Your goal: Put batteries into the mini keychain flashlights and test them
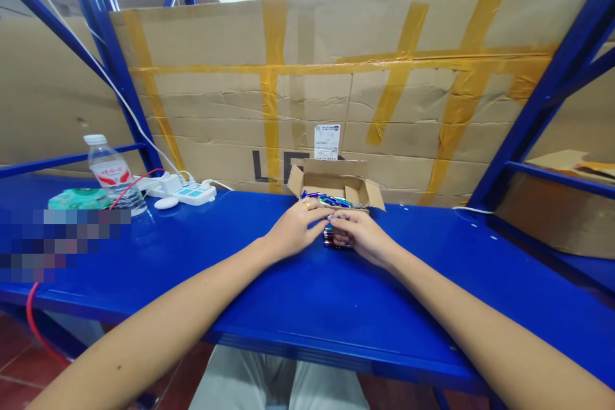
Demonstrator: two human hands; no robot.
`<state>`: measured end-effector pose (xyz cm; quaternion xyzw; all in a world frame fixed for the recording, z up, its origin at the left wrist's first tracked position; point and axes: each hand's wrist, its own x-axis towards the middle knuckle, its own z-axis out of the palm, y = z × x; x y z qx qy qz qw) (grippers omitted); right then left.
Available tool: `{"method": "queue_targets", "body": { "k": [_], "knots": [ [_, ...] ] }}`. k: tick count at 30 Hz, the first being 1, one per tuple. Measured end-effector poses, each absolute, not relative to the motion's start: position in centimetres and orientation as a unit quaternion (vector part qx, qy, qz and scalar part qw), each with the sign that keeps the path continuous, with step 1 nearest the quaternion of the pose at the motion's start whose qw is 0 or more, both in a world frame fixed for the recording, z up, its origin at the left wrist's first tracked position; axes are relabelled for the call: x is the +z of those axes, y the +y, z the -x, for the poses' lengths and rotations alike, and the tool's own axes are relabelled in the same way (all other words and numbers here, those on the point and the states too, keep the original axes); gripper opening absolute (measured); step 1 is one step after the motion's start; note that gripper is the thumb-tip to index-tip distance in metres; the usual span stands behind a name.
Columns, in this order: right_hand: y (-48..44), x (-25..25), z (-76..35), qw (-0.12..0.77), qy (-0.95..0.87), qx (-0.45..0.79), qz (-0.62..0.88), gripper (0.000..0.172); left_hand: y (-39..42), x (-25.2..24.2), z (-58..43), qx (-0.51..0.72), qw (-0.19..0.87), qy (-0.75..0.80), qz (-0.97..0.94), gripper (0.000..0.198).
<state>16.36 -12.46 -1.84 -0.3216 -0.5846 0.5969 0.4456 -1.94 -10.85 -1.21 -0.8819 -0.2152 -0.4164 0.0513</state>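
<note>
My left hand [296,225], a ring on one finger, reaches in from the left with thumb and fingers pinched together at the tips. Facing it, my right hand [364,236] has curled fingers, and its fingertips meet those of the left. Something small and silvery shows between the fingertips, too small to name. Several pens [328,237] with dark red, green and blue barrels lie side by side on the blue table, partly hidden by my right hand. Just behind the hands stands an open cardboard box [375,195] with several more pens [340,201], mostly blue, inside.
On the blue table [307,295], a water bottle [114,173], a green packet [79,198] and a white power strip [195,193] with cables stand at the left. A taped cardboard sheet [216,109] rises behind. Blue frame posts [542,90] flank it; another carton [557,205] sits right.
</note>
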Motion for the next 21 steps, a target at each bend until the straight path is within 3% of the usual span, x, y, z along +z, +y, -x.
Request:
{"method": "queue_targets", "body": {
  "k": [11,16,21],
  "knots": [
    [-12.5,-1.5,-16.5,0.476,-0.554,0.610,0.308,0.027,-11.9,-1.0,1.7,-0.416,0.026,-0.258,0.872,0.031],
    [-12.6,-1.6,-16.4,0.465,-0.626,0.518,0.351,0.029,-12.3,-0.4,1.4,-0.463,-0.088,-0.326,0.819,0.017],
    [-12.5,-1.7,-16.4,0.455,-0.664,0.453,0.384,0.029,-12.5,-0.2,1.1,-0.435,-0.268,-0.396,0.763,0.012]
  ]
}}
